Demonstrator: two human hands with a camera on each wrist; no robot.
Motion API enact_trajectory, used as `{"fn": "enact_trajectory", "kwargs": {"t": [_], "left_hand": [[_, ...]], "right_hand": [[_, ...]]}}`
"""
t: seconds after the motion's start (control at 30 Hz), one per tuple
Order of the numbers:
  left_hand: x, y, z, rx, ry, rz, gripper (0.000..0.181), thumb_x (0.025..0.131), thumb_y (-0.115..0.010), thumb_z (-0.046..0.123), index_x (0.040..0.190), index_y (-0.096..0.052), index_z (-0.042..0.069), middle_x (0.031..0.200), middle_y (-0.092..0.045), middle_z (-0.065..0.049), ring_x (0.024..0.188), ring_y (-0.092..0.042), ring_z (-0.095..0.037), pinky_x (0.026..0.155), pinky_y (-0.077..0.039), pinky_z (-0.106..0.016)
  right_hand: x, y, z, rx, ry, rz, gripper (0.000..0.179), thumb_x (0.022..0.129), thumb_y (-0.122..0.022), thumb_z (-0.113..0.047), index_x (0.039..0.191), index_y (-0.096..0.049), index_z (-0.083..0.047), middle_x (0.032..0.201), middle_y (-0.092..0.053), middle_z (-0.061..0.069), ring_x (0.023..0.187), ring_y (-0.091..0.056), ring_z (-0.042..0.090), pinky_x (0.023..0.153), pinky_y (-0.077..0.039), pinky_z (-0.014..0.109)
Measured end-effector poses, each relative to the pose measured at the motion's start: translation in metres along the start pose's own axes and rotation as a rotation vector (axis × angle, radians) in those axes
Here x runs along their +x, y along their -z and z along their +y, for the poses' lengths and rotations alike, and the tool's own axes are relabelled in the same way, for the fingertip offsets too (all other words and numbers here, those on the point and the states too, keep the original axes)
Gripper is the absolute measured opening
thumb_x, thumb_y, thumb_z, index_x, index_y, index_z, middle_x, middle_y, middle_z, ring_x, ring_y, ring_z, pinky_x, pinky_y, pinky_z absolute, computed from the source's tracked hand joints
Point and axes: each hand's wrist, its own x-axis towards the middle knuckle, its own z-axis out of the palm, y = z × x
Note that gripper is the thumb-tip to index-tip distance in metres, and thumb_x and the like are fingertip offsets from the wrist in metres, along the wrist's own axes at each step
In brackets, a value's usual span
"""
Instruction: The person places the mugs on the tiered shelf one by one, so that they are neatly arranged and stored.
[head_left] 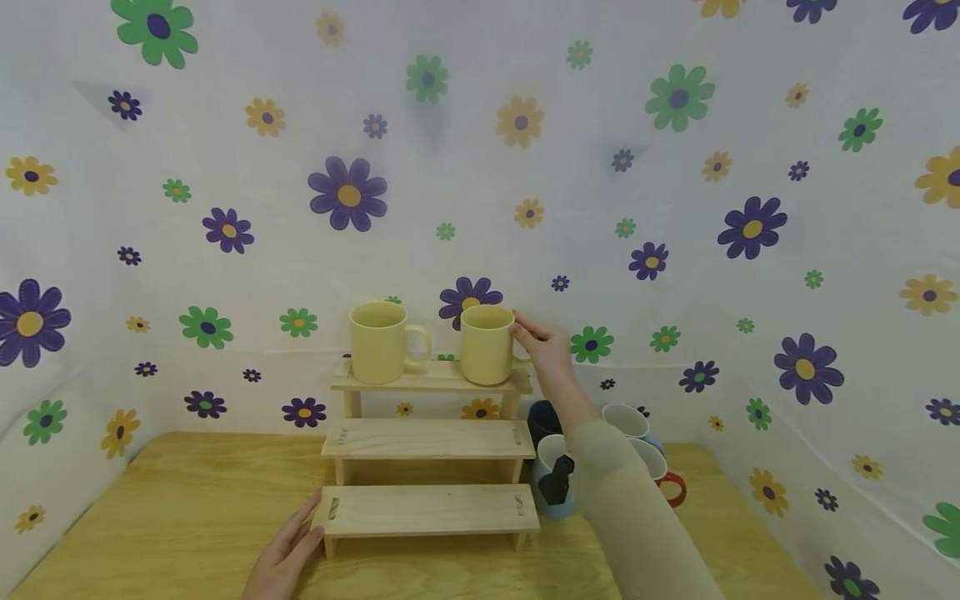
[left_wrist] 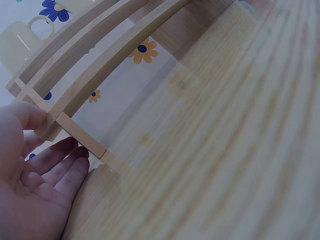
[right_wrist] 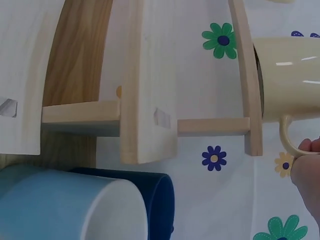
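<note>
My right hand [head_left: 547, 354] pinches the handle of a cream mug [head_left: 487, 346], which stands upright at the right end of the top step of a three-tier wooden rack [head_left: 431, 508]. In the right wrist view, fingertips meet this mug's handle [right_wrist: 287, 137]. A matching cream mug [head_left: 378, 343] stands at the left end of the same step, its handle turned right. Down at the front left corner of the rack, my left hand [head_left: 283, 552] holds the end of the lowest step. The left wrist view shows thumb and fingers around that end, beside the leg [left_wrist: 82, 135].
Right of the rack several mugs stand on the wooden table [head_left: 202, 500], partly behind my right forearm: a dark blue mug [head_left: 542, 419], a light blue mug [head_left: 553, 496] and one with a red handle [head_left: 677, 490]. A flowered cloth [head_left: 480, 167] hangs behind and at the sides.
</note>
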Motion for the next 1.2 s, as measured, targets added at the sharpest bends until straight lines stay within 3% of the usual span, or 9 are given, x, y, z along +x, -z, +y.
{"fn": "enact_trajectory", "kwargs": {"t": [0.13,0.27,0.6,0.77,0.9,1.07,1.2], "left_hand": [[0.001,0.001,0.000,-0.004,-0.005,-0.009,0.067,0.098,-0.052,0.042,0.151,-0.028,0.008,0.155,-0.020,-0.016,0.136,-0.025,-0.043,0.107,-0.032,-0.051],[0.002,0.000,-0.001,-0.004,-0.012,-0.010,0.066,0.098,-0.051,0.041,0.151,-0.028,0.008,0.155,-0.019,-0.017,0.136,-0.027,-0.043,0.106,-0.032,-0.052],[0.002,0.000,-0.002,-0.004,-0.013,-0.013,0.067,0.098,-0.051,0.041,0.151,-0.028,0.008,0.155,-0.019,-0.019,0.135,-0.027,-0.044,0.106,-0.032,-0.053],[0.002,0.000,-0.002,0.004,-0.018,-0.005,0.063,0.099,-0.052,0.036,0.150,-0.030,0.007,0.154,-0.022,-0.017,0.135,-0.029,-0.042,0.106,-0.033,-0.051],[0.002,0.000,-0.003,0.004,-0.029,-0.004,0.063,0.099,-0.052,0.035,0.150,-0.030,0.007,0.154,-0.023,-0.017,0.135,-0.029,-0.042,0.105,-0.035,-0.049],[0.002,-0.001,-0.003,-0.007,-0.024,-0.014,0.065,0.098,-0.052,0.037,0.151,-0.029,0.007,0.154,-0.020,-0.018,0.136,-0.027,-0.043,0.105,-0.034,-0.050],[0.003,-0.001,-0.004,-0.015,-0.030,-0.018,0.064,0.099,-0.051,0.037,0.151,-0.028,0.007,0.155,-0.020,-0.018,0.135,-0.028,-0.042,0.105,-0.035,-0.049]], "right_hand": [[0.000,0.005,0.008,0.015,-0.022,0.011,0.039,0.092,-0.065,-0.021,0.128,-0.060,-0.007,0.131,-0.058,0.005,0.117,-0.053,0.020,0.085,-0.042,0.030],[-0.001,0.007,0.012,0.036,-0.018,0.020,0.039,0.092,-0.065,-0.022,0.128,-0.060,-0.007,0.130,-0.058,0.006,0.116,-0.053,0.020,0.083,-0.041,0.027],[-0.004,0.008,0.015,0.043,0.002,0.021,0.040,0.092,-0.064,-0.025,0.129,-0.060,-0.009,0.131,-0.058,0.004,0.124,-0.051,0.019,0.103,-0.041,0.035],[-0.008,0.010,0.015,-0.073,0.008,0.009,0.044,0.090,-0.066,-0.031,0.131,-0.060,-0.016,0.135,-0.056,0.001,0.128,-0.046,0.021,0.108,-0.035,0.042],[-0.013,0.013,0.013,-0.175,0.050,0.005,0.050,0.089,-0.067,-0.032,0.136,-0.055,-0.019,0.136,-0.053,0.006,0.125,-0.044,0.024,0.105,-0.037,0.043],[-0.019,0.023,0.011,-0.288,0.114,0.034,0.065,0.088,-0.069,-0.035,0.145,-0.044,-0.019,0.141,-0.044,0.010,0.123,-0.042,0.027,0.105,-0.037,0.041],[-0.024,0.034,0.012,-0.361,0.114,0.045,0.069,0.088,-0.069,-0.035,0.148,-0.039,-0.017,0.145,-0.038,0.010,0.126,-0.039,0.028,0.107,-0.035,0.043]]}}
